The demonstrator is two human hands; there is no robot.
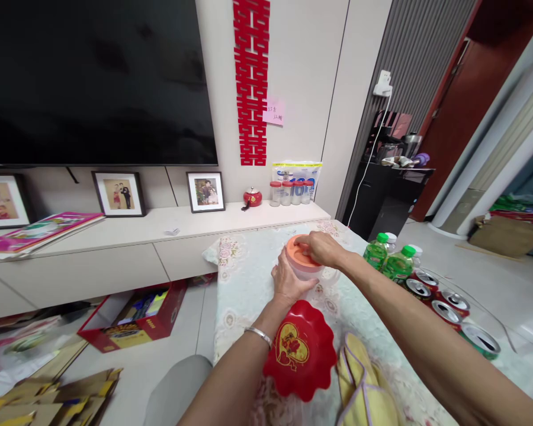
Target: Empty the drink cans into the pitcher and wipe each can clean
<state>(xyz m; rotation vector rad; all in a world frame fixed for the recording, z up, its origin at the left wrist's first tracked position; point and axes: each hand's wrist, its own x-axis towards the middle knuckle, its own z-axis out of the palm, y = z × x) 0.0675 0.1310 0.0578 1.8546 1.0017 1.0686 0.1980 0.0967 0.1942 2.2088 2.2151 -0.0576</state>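
Observation:
A pale, see-through plastic jug (308, 273) with an orange lid (295, 253) stands on the cloth-covered table. My left hand (288, 280) is wrapped round the jug's near left side, thumb stretched along the front. From the right, my right hand (325, 248) reaches over the top, its bent fingers gripping the lid; the fingertips are partly hidden. Just below the jug lies a red scalloped plate (311, 355) with a gold heart design. A folded yellow cloth (365, 384) with purple edging rests to the right of the plate, under my right forearm.
Green-capped bottles (398, 263) and several drink cans (446, 313) stand to the right. Behind the table, a white cabinet (169, 228) bears glass jars with red lids (286, 194), a red pot (252, 196) and framed photos (205, 192). A red box (133, 319) sits on the floor at left.

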